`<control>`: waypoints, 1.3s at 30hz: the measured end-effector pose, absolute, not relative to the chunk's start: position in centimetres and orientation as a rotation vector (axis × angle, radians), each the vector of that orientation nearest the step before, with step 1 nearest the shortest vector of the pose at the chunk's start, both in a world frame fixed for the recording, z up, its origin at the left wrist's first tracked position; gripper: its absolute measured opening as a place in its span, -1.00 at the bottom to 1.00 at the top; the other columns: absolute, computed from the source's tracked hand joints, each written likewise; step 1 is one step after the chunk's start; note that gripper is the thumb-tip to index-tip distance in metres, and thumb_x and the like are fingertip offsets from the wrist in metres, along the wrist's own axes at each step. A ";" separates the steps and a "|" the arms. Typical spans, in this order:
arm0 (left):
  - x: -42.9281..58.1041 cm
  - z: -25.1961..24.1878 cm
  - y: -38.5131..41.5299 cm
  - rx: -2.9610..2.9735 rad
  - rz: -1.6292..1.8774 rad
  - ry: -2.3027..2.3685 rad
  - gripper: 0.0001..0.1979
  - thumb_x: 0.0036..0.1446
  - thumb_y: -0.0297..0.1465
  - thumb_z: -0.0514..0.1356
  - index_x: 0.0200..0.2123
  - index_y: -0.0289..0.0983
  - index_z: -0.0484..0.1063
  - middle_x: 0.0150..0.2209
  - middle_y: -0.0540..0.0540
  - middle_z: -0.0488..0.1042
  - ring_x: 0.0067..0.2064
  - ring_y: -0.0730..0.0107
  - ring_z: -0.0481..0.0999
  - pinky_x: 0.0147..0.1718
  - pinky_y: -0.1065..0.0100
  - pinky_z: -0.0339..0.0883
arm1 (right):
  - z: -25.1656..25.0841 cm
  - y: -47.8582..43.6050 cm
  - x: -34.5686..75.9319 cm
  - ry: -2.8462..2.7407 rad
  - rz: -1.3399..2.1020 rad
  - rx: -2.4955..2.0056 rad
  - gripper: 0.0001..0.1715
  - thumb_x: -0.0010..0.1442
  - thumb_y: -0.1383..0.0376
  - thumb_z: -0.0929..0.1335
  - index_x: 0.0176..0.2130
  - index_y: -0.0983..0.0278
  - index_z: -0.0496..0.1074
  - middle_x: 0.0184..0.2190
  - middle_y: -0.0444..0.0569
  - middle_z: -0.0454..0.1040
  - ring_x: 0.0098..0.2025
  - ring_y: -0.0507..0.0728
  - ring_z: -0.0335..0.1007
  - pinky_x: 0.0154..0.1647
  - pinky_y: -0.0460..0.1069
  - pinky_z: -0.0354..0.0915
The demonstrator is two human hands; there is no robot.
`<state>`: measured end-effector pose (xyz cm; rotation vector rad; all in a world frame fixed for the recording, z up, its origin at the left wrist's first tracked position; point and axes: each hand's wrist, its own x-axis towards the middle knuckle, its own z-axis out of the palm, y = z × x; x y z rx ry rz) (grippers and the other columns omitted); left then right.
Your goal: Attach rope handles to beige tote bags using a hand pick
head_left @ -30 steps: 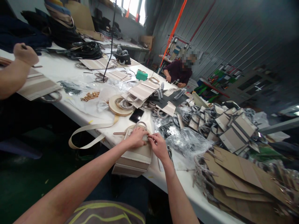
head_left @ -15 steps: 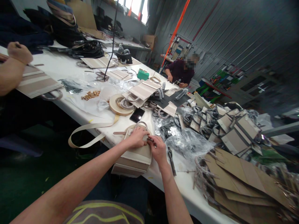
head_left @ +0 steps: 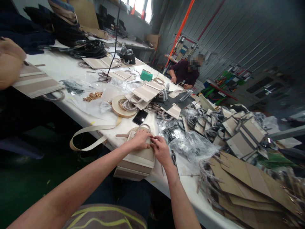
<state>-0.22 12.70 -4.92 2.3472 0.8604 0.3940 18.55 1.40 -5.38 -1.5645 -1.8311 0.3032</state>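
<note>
A beige handbag [head_left: 140, 159] rests at the table's near edge, its lower part hanging over my lap. My left hand [head_left: 142, 140] lies over its upper part, fingers bent and gripping it beside a ring-shaped handle [head_left: 145, 126]. Close by on the right, my right hand [head_left: 161, 149] has its fingertips pinched together against the left fingers. Whatever sits between those fingertips is too small and covered to make out. A dark metal hand tool [head_left: 173, 156] lies beside my right wrist, which partly covers it. One brown strap end [head_left: 122, 135] sticks out to the left of the bag.
A tape roll [head_left: 120, 106] trails a loop off the table edge, near a phone [head_left: 140, 117]. Plastic bags [head_left: 190, 143], bag pieces [head_left: 245, 133] and stacked brown panels [head_left: 250, 187] crowd the right. A co-worker's hand [head_left: 10, 60] is at far left; another person [head_left: 184, 71] sits across.
My right hand's fingers have drawn closer to the left ones, and its wrist has shifted right over the metal tool. The co-worker's hand at far left has moved left and down.
</note>
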 end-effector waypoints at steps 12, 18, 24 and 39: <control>-0.4 -4.6 12.5 2.310 0.384 0.867 -0.39 0.07 -0.32 0.54 0.22 -0.10 0.64 0.20 -0.22 0.53 0.33 -0.23 0.43 0.42 -0.16 0.26 | -5.3 -6.3 24.0 -1.351 -0.158 -2.142 -0.64 0.47 0.06 0.41 -0.02 0.23 0.70 -0.09 0.22 0.63 -0.16 0.34 0.57 -0.06 0.20 0.48; 0.1 -4.5 12.9 2.320 0.350 0.903 -0.38 0.02 -0.30 0.56 0.19 -0.09 0.66 0.19 -0.22 0.54 0.31 -0.25 0.46 0.38 -0.16 0.29 | -7.5 -8.2 26.7 -1.333 -0.042 -2.314 -0.63 0.28 -0.02 0.51 -0.16 0.21 0.69 -0.26 0.17 0.67 -0.24 0.37 0.61 -0.20 0.14 0.43; 0.1 -4.3 13.1 2.317 0.340 0.875 -0.38 0.01 -0.29 0.56 0.19 -0.09 0.66 0.19 -0.23 0.54 0.32 -0.26 0.46 0.40 -0.16 0.27 | -7.4 -9.5 28.0 -1.047 0.270 -2.077 -0.43 0.24 -0.12 0.51 0.00 0.24 0.67 -0.27 0.08 0.71 -0.29 0.34 0.65 -0.26 0.15 0.54; -0.1 -3.2 15.4 2.244 0.275 0.562 -0.50 0.12 -0.39 0.36 0.16 -0.14 0.71 0.16 -0.16 0.69 0.18 0.03 0.64 0.21 0.18 0.48 | -2.4 -11.0 23.5 -0.666 0.293 -1.515 -0.40 0.31 -0.17 0.59 -0.16 0.31 0.59 -0.51 -0.12 0.49 -0.63 0.00 0.24 -0.66 -0.09 0.13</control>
